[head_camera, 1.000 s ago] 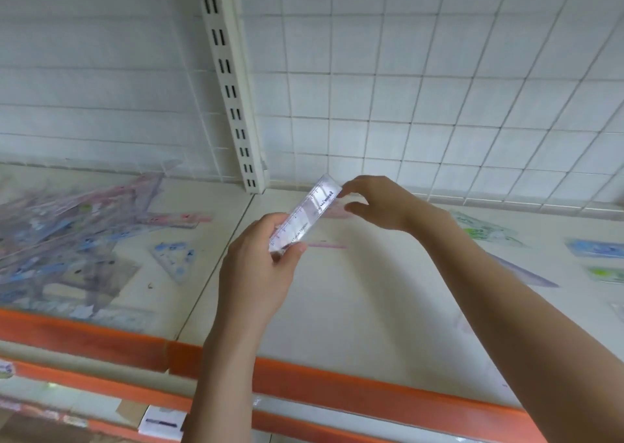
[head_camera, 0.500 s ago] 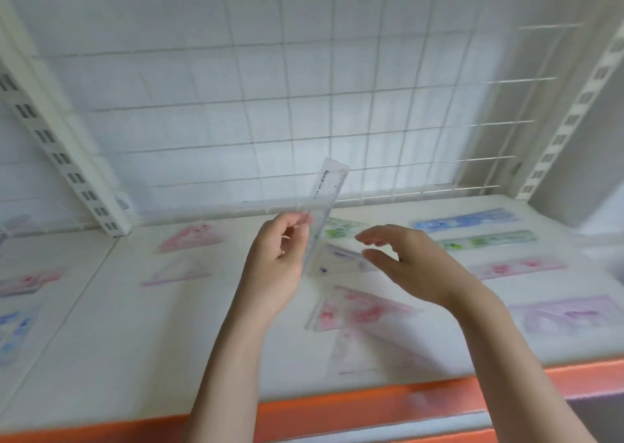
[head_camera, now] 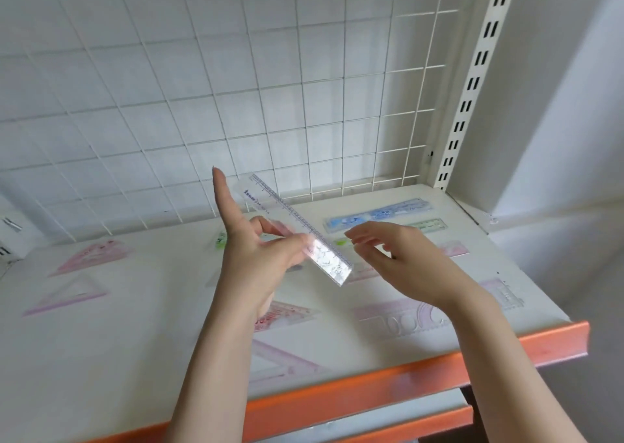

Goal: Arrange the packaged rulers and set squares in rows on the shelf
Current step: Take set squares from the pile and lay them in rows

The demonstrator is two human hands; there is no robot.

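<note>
Pinching glossy clear flat ruler, left hand, white shelf

White wire grid panel behind; slotted white upright at right; pale wall beyond, possibly painted.

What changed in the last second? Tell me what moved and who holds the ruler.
The right hand let go of the clear ruler and now hovers open beside it. The left hand turned the ruler, far end swinging left. It still pinches the ruler above the shelf.
</note>
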